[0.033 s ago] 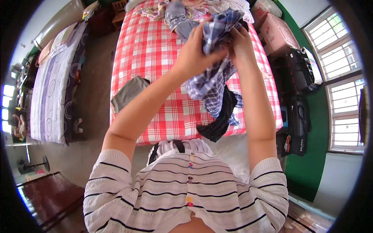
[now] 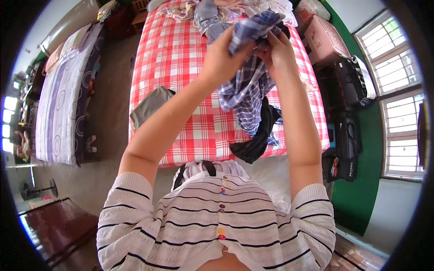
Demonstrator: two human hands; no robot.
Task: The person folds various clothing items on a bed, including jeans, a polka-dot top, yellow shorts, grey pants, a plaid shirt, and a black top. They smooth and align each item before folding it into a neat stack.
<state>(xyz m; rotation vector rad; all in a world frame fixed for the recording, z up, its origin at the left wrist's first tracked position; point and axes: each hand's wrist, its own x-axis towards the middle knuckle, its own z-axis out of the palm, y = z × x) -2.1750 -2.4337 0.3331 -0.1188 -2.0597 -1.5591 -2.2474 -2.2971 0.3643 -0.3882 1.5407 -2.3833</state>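
Observation:
Above the bed, my left hand (image 2: 221,61) and my right hand (image 2: 278,56) both grip a blue-and-white plaid shirt (image 2: 248,83). The raised part of the shirt is bunched between them and slightly blurred. Its lower part hangs down onto the checked sheet. The left fingers are partly hidden by the fabric; the right ones curl around its other side. Against the shirt's lower end lies a crumpled black cloth (image 2: 253,147). A folded grey-green cloth (image 2: 151,106) rests near the bed's left edge, beyond my left forearm.
A red-and-white checked sheet covers the bed (image 2: 176,49). Patterned cloths (image 2: 181,13) and a grey fabric piece (image 2: 207,20) lie at its far end. Another bed (image 2: 58,104) stands to the left. Along the right wall are a pink box (image 2: 327,40) and black bags (image 2: 348,131).
The raised part of the shirt has swung left and a little down. My left hand has turned and shifted slightly left with it; the right hand stays nearly in place.

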